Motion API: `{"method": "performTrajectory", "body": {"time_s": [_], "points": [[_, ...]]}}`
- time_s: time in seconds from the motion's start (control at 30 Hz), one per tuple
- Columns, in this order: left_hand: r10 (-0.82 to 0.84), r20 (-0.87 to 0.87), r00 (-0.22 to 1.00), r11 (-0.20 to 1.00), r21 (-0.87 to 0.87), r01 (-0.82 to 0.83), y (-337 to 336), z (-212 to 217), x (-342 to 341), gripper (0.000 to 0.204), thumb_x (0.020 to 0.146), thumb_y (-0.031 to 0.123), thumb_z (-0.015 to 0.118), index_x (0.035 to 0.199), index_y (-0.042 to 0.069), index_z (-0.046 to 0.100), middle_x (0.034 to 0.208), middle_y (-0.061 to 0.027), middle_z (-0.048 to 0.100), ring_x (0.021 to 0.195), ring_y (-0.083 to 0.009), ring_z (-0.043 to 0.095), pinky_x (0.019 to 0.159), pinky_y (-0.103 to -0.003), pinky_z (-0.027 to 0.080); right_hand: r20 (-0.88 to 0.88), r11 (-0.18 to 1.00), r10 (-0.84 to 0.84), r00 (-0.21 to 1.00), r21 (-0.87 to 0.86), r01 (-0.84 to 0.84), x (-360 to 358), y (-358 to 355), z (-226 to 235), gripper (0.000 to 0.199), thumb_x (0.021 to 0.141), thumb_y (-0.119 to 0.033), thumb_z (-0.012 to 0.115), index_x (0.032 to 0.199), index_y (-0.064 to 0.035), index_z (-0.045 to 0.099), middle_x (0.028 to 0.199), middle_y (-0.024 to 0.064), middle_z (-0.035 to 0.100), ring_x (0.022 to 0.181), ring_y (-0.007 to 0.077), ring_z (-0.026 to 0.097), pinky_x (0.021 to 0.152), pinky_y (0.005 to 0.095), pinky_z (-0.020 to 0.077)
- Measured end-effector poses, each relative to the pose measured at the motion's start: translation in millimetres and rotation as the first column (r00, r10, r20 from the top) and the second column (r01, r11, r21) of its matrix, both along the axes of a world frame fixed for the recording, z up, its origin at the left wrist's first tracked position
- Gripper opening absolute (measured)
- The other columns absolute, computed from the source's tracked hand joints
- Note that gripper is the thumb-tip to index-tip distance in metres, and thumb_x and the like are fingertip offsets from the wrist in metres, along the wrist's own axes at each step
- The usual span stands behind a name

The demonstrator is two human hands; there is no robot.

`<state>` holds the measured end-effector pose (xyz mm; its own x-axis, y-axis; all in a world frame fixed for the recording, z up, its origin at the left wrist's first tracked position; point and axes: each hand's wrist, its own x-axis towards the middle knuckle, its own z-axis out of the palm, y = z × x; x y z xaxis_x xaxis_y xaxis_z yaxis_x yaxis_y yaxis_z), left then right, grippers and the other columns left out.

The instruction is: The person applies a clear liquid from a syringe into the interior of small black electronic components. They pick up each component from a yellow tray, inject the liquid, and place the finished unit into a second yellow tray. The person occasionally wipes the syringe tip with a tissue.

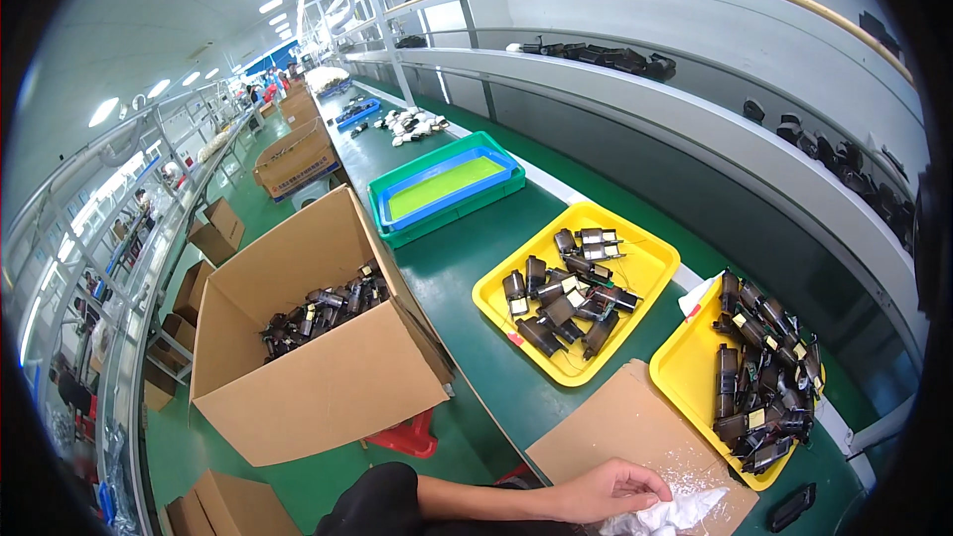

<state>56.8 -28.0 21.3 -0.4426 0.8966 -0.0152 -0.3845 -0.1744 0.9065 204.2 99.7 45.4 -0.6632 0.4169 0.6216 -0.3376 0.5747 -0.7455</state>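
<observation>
My left hand (608,489) reaches in from the lower edge, forearm lying left to right, fingers closed on a crumpled white cloth (675,514). The hand rests on the near corner of a flat brown cardboard sheet (615,427) that lies on the green bench and carries some white crumbs. Right of the sheet a yellow tray (685,367) holds a pile of small black parts (764,377) with white labels. A second yellow tray (650,263), farther back, holds several more of the same parts (566,293). My right hand is out of the picture.
An open cardboard box (318,387) with black parts stands on a red stool left of the bench. Stacked green and blue trays (447,189) sit farther along. A black flat object (791,508) lies at the near right. Grey shelves with black parts run along the right; more cartons stand on the floor.
</observation>
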Motion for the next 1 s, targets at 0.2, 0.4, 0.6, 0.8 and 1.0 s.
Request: {"method": "performTrajectory", "body": {"time_s": [0.2,0.4,0.6,0.8,1.0], "points": [[0.102,-0.52,0.848,0.995,0.06,-0.083,-4,23,-12,0.017,0.087,0.002,0.049,0.102,0.0,0.057,0.096,-0.0091,0.058,0.091,-0.0183,0.054,0.082,-0.028,0.042,0.127,0.993,-0.069,0.99,-0.088,0.08,-3,-5,9,0.03,0.073,-0.015,0.068,0.093,0.0011,0.051,0.083,0.0126,0.052,0.074,0.0229,0.054,0.067,0.0319,0.0461],[0.279,-0.802,0.528,0.959,0.266,-0.101,-4,29,-16,0.022,0.084,-0.003,0.045,0.102,-0.001,0.058,0.098,-0.0147,0.054,0.092,-0.0276,0.053,0.081,-0.035,0.044,0.292,0.414,-0.133,0.947,-0.852,0.321,-7,-12,-14,0.05,0.08,-0.029,0.063,0.112,0.0021,0.041,0.103,0.0139,0.049,0.094,0.0188,0.049,0.084,0.0352,0.0401],[-0.042,0.057,0.998,0.994,-0.099,0.047,-6,-3,-13,0.02,0.09,0.002,0.043,0.105,-0.004,0.055,0.105,-0.0073,0.055,0.097,-0.0112,0.051,0.087,-0.026,0.041,0.121,0.904,-0.253,0.96,-0.324,0.279,-13,-6,-11,0.04,0.078,-0.023,0.064,0.103,0.0018,0.044,0.094,0.0132,0.049,0.085,0.0201,0.05,0.076,0.0344,0.0418],[0.159,-0.577,0.801,0.974,-0.043,-0.224,-17,13,-21,0.02,0.084,-0.004,0.05,0.101,0.002,0.058,0.096,-0.0095,0.055,0.092,-0.0187,0.054,0.079,-0.029,0.043,0.049,0.938,-0.311,0.949,-0.144,0.315,-13,-2,-6,0.03,0.077,-0.017,0.065,0.094,0.0016,0.048,0.085,0.0126,0.049,0.075,0.0213,0.05,0.067,0.0336,0.0435],[0.211,-0.938,0.273,0.868,0.051,-0.493,-25,14,-77,0.026,0.071,-0.007,0.052,0.096,0.001,0.057,0.097,-0.0131,0.049,0.091,-0.0262,0.052,0.075,-0.033,0.044,0.011,0.916,-0.398,0.917,-0.041,0.398,-15,-2,5,0.02,0.08,-0.015,0.061,0.08,0.0009,0.048,0.073,0.01,0.044,0.064,0.0204,0.046,0.059,0.0328,0.0416]]}}
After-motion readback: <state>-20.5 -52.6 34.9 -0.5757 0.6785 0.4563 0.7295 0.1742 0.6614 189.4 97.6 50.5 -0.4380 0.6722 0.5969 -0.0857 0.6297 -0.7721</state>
